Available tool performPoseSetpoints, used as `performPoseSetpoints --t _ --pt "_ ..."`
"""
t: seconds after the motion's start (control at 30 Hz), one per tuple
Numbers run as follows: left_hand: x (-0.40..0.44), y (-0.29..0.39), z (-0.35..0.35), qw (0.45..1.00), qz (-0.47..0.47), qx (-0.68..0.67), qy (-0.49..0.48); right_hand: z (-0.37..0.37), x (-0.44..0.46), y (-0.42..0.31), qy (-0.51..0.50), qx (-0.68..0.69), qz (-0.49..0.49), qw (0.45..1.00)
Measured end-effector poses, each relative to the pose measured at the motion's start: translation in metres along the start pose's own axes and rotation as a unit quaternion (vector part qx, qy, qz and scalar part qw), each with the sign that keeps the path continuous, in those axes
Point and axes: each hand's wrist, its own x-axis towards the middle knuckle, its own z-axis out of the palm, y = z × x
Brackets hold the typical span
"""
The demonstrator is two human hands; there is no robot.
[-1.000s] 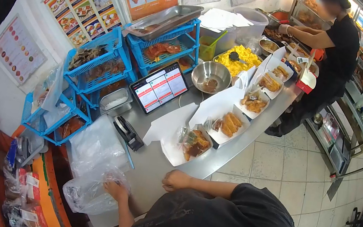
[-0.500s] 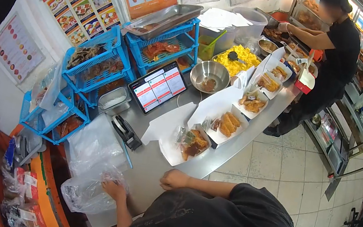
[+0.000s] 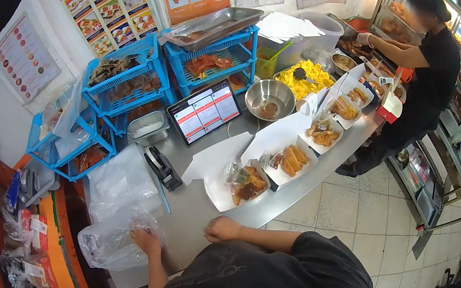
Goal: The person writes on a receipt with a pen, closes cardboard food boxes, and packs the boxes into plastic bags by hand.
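Note:
My left hand (image 3: 145, 240) rests on a clear plastic bag (image 3: 108, 243) at the counter's near left end; its fingers are partly lost against the plastic. My right hand (image 3: 223, 229) lies closed on the steel counter (image 3: 190, 217), its fingers curled under and whatever they hold hidden. Beyond it stands an open white box (image 3: 223, 191) with fried food and a small sauce bag. More open boxes of fried food, one of them here (image 3: 292, 160), run in a row up the counter. A black tape dispenser (image 3: 162, 169) sits left of the nearest box.
A tablet (image 3: 203, 111) stands behind the boxes, beside a metal bowl (image 3: 270, 100) and yellow food (image 3: 305, 78). Blue baskets (image 3: 123, 85) line the wall. At the far end a co-worker (image 3: 426, 67) reaches over trays. Packets (image 3: 35, 270) lie at lower left.
The view has shifted slightly. My hands have stayed in place on the bag and the counter. The co-worker's arms have moved a little over the trays.

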Motion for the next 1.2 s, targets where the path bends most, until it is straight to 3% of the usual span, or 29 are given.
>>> performPoseSetpoints --t 0.17,1.2 --pt "-0.001 0.003 -0.005 0.999 0.038 -0.014 0.02 -0.003 0.0 -0.002 0.004 0.011 -0.003 1.0" --pt "-0.002 0.018 -0.021 1.0 0.013 -0.016 -0.004 -0.009 0.0 -0.006 -0.001 -0.007 0.001 1.0"
